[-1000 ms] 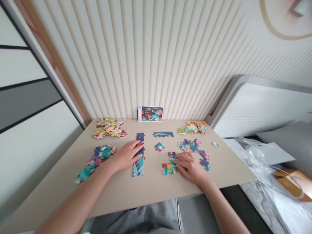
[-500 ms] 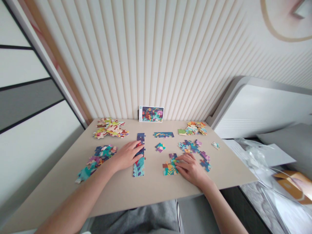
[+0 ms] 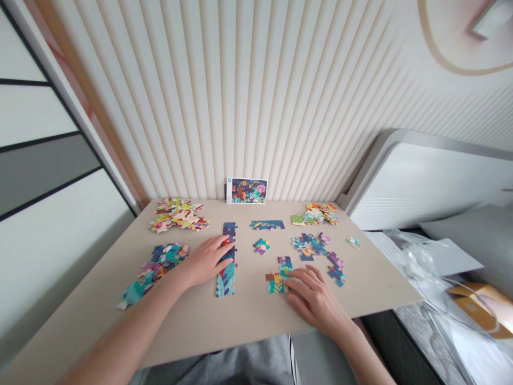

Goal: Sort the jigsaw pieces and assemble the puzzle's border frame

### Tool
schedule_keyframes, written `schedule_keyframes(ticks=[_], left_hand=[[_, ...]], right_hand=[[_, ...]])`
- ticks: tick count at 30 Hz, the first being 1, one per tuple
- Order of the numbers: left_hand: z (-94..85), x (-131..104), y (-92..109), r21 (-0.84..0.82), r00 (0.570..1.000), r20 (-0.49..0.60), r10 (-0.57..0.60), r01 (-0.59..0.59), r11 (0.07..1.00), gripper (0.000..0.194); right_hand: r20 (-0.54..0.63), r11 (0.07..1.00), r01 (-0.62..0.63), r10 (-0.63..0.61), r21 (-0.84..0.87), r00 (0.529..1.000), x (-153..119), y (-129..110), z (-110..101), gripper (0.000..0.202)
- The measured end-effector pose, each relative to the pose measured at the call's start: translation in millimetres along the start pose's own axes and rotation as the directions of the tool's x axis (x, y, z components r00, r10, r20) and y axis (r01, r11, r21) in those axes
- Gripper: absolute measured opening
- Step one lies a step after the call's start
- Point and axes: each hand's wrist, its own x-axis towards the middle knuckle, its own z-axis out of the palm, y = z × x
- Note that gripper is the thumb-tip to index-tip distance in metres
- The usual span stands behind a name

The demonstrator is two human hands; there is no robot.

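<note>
One beige desk [image 3: 244, 323], ribbed wall [image 3: 240, 96] behind, headboard [image 3: 417, 184] at R. L hand [image 3: 206, 260], fingers apart, rests on jigsaw strip [image 3: 226, 282] mid-desk; R hand [image 3: 315, 297], fingers loosely apart, touches jigsaw cluster [image 3: 276, 284] to strip's R.

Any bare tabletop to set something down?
Bare table: the near strip below the puzzle column; also the near right corner, beyond the right hand. Crowded: the left hand covers part of that column; the puzzle cluster lies just past the right hand.
</note>
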Motion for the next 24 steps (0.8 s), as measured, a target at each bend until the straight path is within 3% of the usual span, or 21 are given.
schedule_keyframes(ticks=[4, 11, 15, 18, 20, 24], left_hand=[[-2.4, 0.0, 1.7, -0.008, 1.000, -0.009, -0.005, 0.005, 1.000, 0.052], [-2.1, -0.6, -2.7, -0.001, 1.000, -0.019, 0.012, -0.012, 1.000, 0.050], [-0.5, -1.3, -6.9, 0.013, 1.000, -0.018, 0.011, -0.011, 1.000, 0.051], [0.4, -1.2, -7.6, 0.007, 1.000, -0.022, 0.004, -0.004, 1.000, 0.052], [1.0, -1.2, -7.4, 0.002, 1.000, -0.024, 0.004, -0.003, 1.000, 0.052], [2.0, -1.9, -7.1, 0.006, 0.999, -0.035, 0.006, -0.006, 1.000, 0.051]], right_hand=[[0.034, 0.998, -0.065, 0.064, 0.011, 0.997, -12.1, -7.9, 1.9, 0.036], [-0.056, 0.986, -0.154, 0.158, 0.069, 0.986, -13.9, -8.2, 1.3, 0.027], [-0.052, 0.981, -0.170, 0.176, 0.098, 0.983, -14.8, -12.3, 4.4, 0.027], [-0.103, 0.972, -0.206, 0.218, 0.117, 0.971, -19.2, -3.8, 6.0, 0.029], [-0.212, 0.948, -0.300, 0.317, 0.108, 0.924, -25.1, 14.5, 4.2, 0.029], [-0.387, 0.801, -0.598, 0.552, 0.003, 0.738, -43.5, 72.9, -2.4, 0.036]])
